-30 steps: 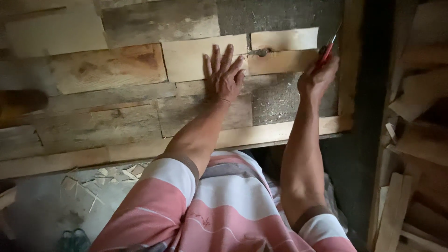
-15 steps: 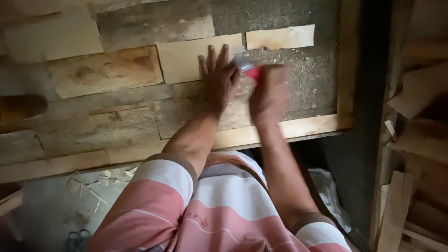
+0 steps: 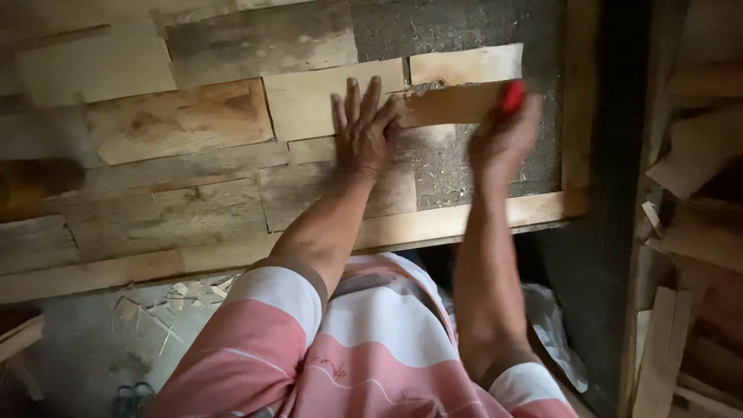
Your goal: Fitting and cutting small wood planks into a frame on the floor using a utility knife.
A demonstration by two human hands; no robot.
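My left hand (image 3: 364, 128) lies flat with fingers spread on a pale wooden piece (image 3: 309, 104), its fingertips against the end of a narrow brown strip (image 3: 453, 103). My right hand (image 3: 503, 135), blurred by motion, grips a red-handled tool (image 3: 511, 94) over the right end of that strip. The strip lies on a grey board (image 3: 480, 166) set in a wooden frame (image 3: 576, 116), just below a lighter short piece (image 3: 464, 65). Many wooden pieces of varied tone cover the left of the panel (image 3: 178, 120).
A dark gap (image 3: 619, 155) runs along the frame's right side. Loose wooden offcuts (image 3: 681, 325) are stacked at the right. Wood chips (image 3: 170, 298) litter the grey floor below the panel, and a crumpled plastic bag (image 3: 553, 325) lies near my right elbow.
My right hand swung left toward the middle of the panel half a second ago and is back at the right end of the narrow strip. My left hand stayed flat in place.
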